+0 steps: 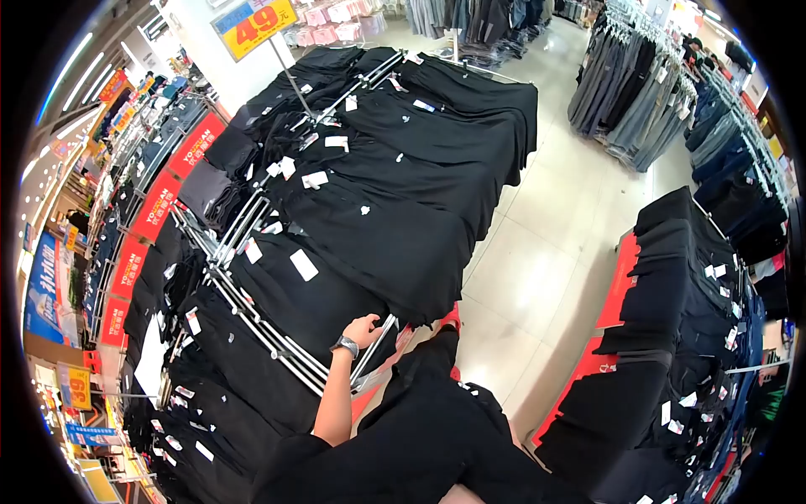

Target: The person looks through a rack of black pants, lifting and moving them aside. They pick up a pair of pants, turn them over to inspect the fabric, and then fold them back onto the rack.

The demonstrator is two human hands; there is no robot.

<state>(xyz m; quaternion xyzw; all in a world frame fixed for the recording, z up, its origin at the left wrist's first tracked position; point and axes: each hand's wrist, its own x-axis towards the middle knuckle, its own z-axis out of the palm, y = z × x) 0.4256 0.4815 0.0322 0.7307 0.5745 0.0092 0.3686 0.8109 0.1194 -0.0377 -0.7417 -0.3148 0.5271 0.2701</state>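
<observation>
Beside metal rack rail point(252, 323), left hand point(363, 328) curls loosely on black trousers point(353, 244); grip unclear. Right hand unseen. Better pinch cloth edge, lift slowly.

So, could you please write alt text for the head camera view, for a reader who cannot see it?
A person's left hand, with a wristwatch on the wrist, grips a metal divider rail on a shop display table piled with folded black garments carrying white tags. A yellow price sign reads 49; clothes racks line the tiled aisle.
</observation>
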